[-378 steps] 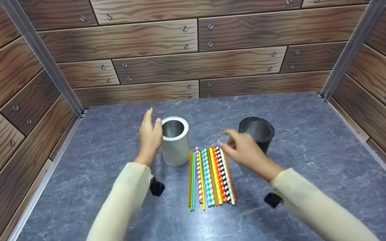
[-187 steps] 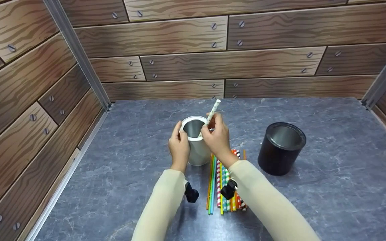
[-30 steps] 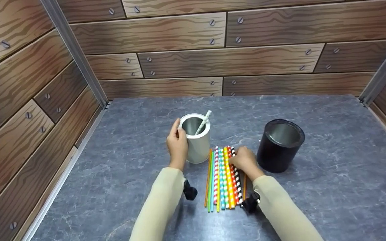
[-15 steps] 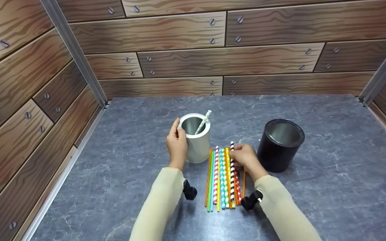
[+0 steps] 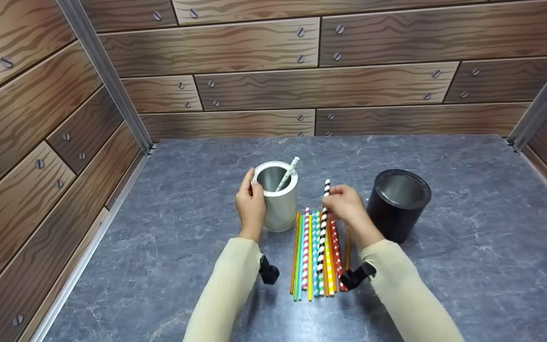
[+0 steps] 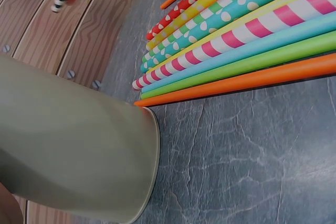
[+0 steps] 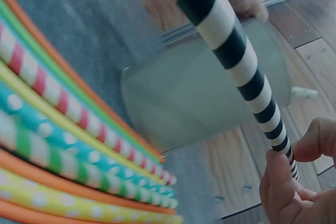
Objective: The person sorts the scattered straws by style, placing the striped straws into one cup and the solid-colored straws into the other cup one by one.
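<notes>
My left hand point(image 5: 250, 209) holds the left side of a pale grey canister point(image 5: 280, 213) with a white rim. A white patterned straw point(image 5: 288, 173) leans inside it, its top above the rim. My right hand point(image 5: 347, 204) pinches a black-and-white striped straw point(image 7: 247, 72) near its upper end. That straw is raised over a row of colourful straws point(image 5: 306, 251), its lower end toward me. In the left wrist view, the row lies beside the base of the canister point(image 6: 84, 145); striped, dotted and plain straws show.
A black canister point(image 5: 397, 209) stands upright to the right of my right hand, its top uncovered. An orange straw point(image 5: 348, 251) lies a little apart at the row's right side. Wood-patterned walls point(image 5: 254, 52) enclose the grey marbled tabletop point(image 5: 169, 199) at the back and sides.
My right hand has taken the black-and-white straw from the row and lifted it up and slightly left. Earlier, the white patterned straw went into the grey canister. My left hand stays on the canister.
</notes>
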{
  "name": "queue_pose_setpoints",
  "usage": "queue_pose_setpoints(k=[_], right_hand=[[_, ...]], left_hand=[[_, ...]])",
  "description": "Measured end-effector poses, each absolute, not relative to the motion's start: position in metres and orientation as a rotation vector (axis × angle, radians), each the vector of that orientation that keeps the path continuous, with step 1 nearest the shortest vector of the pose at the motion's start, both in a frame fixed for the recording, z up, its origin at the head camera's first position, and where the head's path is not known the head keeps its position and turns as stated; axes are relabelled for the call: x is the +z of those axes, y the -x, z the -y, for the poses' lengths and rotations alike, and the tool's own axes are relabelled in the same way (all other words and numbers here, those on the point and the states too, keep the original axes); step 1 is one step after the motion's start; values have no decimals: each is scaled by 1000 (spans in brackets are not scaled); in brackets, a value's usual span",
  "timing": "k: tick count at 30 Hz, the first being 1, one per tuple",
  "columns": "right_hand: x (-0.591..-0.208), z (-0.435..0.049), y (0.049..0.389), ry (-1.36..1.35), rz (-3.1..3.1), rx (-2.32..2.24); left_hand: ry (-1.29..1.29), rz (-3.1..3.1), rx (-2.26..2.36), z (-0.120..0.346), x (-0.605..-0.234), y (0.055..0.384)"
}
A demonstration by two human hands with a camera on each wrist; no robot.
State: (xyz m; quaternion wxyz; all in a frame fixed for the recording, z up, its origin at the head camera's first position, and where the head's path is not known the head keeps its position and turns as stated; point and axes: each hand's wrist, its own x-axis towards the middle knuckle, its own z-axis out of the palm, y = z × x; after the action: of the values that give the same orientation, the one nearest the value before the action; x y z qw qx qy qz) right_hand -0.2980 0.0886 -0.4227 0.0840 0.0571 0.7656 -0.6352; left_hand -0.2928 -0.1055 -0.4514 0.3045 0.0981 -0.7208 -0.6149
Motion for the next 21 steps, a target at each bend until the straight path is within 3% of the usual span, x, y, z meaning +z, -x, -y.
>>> queue_pose_setpoints(k=[21], right_hand=[[-354, -83, 298, 27, -2218, -2308]], left_hand=[[-277, 1934, -1643, 106, -452, 293]])
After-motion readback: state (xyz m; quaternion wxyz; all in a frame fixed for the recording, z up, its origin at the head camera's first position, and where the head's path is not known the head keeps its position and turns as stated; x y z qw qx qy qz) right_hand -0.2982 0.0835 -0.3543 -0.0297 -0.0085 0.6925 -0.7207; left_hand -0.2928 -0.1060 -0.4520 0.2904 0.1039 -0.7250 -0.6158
